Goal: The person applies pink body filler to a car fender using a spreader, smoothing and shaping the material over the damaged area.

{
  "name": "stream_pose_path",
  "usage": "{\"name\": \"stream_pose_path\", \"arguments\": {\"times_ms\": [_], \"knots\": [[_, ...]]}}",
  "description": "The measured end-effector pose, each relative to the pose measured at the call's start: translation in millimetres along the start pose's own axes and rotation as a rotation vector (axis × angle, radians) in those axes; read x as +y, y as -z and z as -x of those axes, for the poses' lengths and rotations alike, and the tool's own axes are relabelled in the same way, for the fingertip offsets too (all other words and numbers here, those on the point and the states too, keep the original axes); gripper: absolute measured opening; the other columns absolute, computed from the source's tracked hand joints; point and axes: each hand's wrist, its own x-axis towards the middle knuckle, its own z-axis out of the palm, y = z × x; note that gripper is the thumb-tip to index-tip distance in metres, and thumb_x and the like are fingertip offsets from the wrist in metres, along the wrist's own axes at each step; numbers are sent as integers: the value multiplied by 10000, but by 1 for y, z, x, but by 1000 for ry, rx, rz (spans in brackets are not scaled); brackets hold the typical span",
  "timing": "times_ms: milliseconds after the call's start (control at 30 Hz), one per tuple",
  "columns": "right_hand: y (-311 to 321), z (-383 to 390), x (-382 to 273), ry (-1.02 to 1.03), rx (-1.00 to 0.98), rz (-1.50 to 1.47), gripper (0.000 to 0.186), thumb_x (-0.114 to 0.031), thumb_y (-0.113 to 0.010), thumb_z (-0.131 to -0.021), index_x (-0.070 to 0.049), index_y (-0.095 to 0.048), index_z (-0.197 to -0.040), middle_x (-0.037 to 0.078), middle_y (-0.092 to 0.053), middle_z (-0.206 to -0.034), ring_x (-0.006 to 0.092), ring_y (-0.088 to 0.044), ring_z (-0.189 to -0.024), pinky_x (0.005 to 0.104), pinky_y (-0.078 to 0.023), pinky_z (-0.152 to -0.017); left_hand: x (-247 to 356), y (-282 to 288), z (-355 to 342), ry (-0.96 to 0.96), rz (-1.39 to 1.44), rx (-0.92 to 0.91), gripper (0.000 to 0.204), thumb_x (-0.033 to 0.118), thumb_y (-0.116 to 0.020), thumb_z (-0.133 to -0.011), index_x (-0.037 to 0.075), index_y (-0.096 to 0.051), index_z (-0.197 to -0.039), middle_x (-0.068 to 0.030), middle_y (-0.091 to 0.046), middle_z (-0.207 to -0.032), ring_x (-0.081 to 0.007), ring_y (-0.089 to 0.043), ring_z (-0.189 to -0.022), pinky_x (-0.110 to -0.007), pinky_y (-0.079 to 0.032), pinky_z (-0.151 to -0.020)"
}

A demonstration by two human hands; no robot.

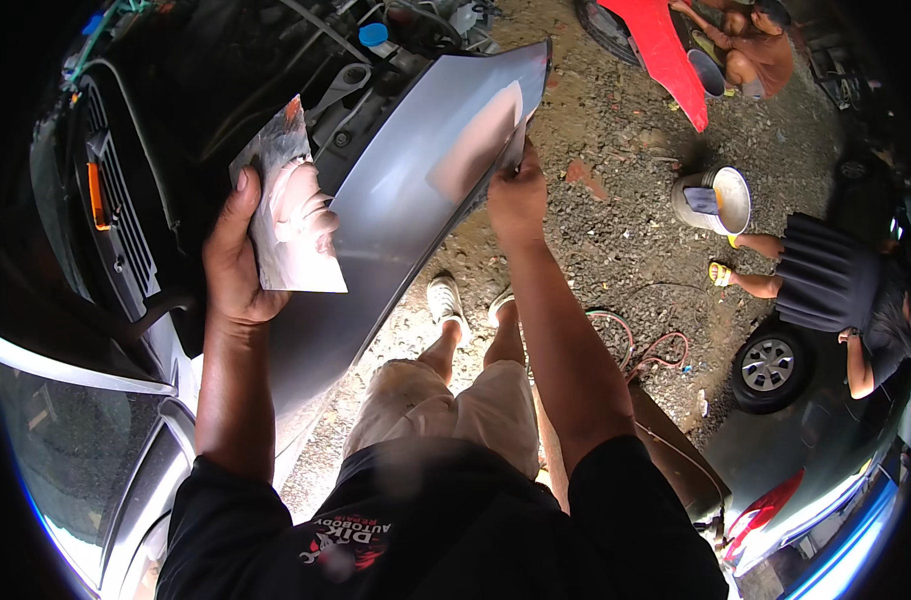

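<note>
My left hand [237, 255] grips a flat metal mixing plate [310, 275] by its left edge, thumb over the top. A mound of pale pink body filler [300, 200] lies smeared across the plate. Farther right, my right hand [518, 205] is closed at the outer edge of a grey car fender [390, 190]. Its fingers pinch a thin, pale putty spreader [516, 152], mostly hidden by the hand. Beside them, a smooth pinkish filler patch [470, 145] covers part of the fender's far end.
The engine bay [350, 95] lies open left of the fender, with a blue cap [373, 35]. A whitish bucket [732, 200] stands on gravel at right. One person [760, 55] squats by a red panel [660, 55]; another [825, 270] is beside a dark car. A hose [665, 350] lies near a wheel [768, 366].
</note>
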Motion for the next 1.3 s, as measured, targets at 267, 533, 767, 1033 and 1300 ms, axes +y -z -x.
{"name": "stream_pose_path", "arguments": {"times_ms": [267,533,767,1033,1300], "knots": [[-10,33,1,37,-7,38,677,39,-455,-804,9,-456,-1481,267,-622,-1334,398,-653,-1177,408,-514,-1002,0,1,0,-36,13,-23,552,474,-580,-1024,-25,-616,-1255,-122,-706,-983,-243,-710,-837,-355,-604,-717],[-7,64,6,203,67,110,623,43,-445,-847,-3,-458,-1469,229,-725,-1093,335,-737,-971,413,-568,-863,-7,-10,-6,-90,-39,-14,459,393,-585,-1046,-23,-619,-1239,-112,-708,-979,-193,-702,-838,-291,-589,-722],[57,133,-49,95,-81,-65,682,103,-421,-811,0,-446,-1485,257,-629,-1256,364,-667,-1075,374,-536,-897,-13,-28,-4,-67,-196,42,445,382,-607,-1035,-7,-612,-1252,-77,-691,-1001,-174,-671,-867,-296,-558,-765],[88,163,-142,828,-252,33,509,-117,-585,-952,-109,-555,-1461,274,-430,-1545,501,-366,-1463,623,-350,-1163,-48,-77,-13,59,-328,105,501,504,-574,-1022,84,-607,-1294,-74,-707,-1077,-191,-691,-956,-339,-570,-860],[95,161,-130,902,-118,247,518,-219,-633,-913,-177,-571,-1426,294,-424,-1533,537,-366,-1446,651,-392,-1125,-60,-109,-20,100,-286,-3,580,542,-563,-1011,83,-572,-1367,-103,-694,-1182,-237,-690,-1056,-388,-567,-939]]}}
